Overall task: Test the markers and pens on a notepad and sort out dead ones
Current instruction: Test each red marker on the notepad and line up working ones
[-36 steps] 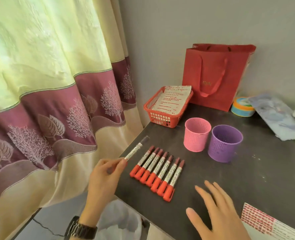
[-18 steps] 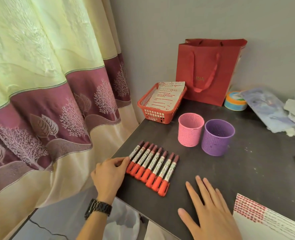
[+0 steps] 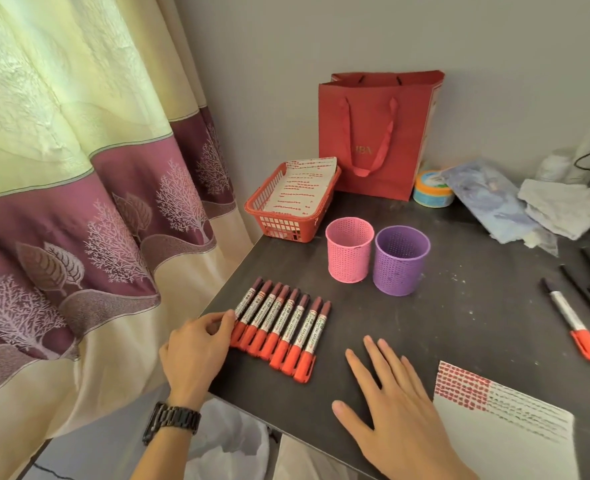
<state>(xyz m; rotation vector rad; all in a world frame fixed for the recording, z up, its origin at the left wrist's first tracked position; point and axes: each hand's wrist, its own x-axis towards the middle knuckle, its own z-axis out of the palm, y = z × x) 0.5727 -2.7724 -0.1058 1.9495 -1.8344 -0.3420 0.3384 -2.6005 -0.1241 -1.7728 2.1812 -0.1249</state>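
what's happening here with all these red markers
A person is sorting markers at a dark table. The left hand rests its fingertips against the end of a neat row of eight red-capped markers. The right hand lies flat and empty beside a notepad covered in red test strokes. More markers lie loose at the right. The pink cup and purple cup look empty.

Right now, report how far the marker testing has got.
Done: eight markers lie in a row, and the notepad is covered with red test marks. In hand: nothing gripped; the left hand touches the row's end, the right hand is flat. Left: more pens at right. Pink cup and purple cup look empty.
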